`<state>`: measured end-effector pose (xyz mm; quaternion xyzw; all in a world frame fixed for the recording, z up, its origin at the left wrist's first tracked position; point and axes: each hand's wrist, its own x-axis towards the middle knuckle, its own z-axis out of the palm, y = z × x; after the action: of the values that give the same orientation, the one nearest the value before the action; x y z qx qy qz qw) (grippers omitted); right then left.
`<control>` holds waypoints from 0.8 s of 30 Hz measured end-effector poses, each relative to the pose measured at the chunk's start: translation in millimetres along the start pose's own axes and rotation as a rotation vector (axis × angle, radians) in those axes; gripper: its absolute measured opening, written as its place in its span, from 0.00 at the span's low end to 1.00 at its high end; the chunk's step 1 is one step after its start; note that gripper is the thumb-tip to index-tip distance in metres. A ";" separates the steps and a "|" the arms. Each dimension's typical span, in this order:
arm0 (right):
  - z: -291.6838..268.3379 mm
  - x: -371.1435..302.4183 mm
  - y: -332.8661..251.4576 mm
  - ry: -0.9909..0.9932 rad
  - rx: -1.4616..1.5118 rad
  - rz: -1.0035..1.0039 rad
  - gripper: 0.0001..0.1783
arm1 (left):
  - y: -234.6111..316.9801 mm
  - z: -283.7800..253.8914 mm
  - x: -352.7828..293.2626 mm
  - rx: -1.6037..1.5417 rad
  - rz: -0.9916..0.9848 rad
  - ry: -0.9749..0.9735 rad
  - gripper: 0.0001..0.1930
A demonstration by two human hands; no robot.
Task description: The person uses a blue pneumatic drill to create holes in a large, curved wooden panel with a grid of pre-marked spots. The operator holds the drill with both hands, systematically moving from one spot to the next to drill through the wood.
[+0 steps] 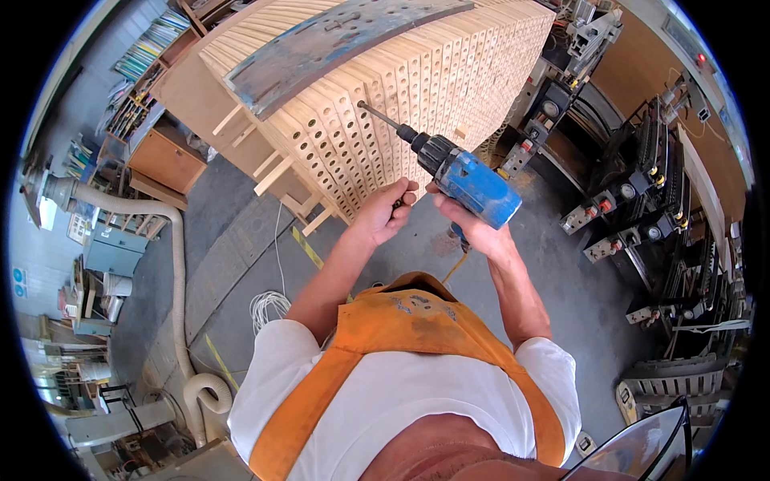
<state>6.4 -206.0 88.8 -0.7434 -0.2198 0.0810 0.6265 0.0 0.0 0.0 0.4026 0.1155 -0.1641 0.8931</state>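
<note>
In the head view, the drill (480,186) is gripped by the right hand (479,230), its fingers wrapped about the handle. The bit (381,115) is pointed at the holed face of the wooden stack (449,80), its tip near the upper edge, toward the left corner; whether a hole is entered cannot be told. A small dark piece (397,204) is pinched by the left hand (380,213) near the face's lower edge. A plate (337,46) is laid across the stack's top.

a workshop, clearly: drilled wooden block (453,76) at twelve o'clock, blue power drill (479,190) at two, machinery (627,194) at three, ridged hose (178,280) at nine!
</note>
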 end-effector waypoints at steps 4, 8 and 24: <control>-0.7 -0.1 5.8 0.017 0.014 -0.015 0.19 | -5.0 1.2 -5.3 -0.070 0.003 0.009 0.19; -1.7 -0.9 5.3 0.024 -0.007 -0.044 0.20 | 9.5 10.6 -18.5 -0.047 0.019 -0.007 0.17; -13.0 -22.3 14.6 0.005 -0.040 -0.257 0.15 | 78.2 36.8 -36.6 -0.077 0.545 0.010 0.12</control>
<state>-5.1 -229.0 73.8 -0.7216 -0.3132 -0.0065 0.6174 -0.8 28.1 89.5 0.3855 0.0133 0.0889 0.9183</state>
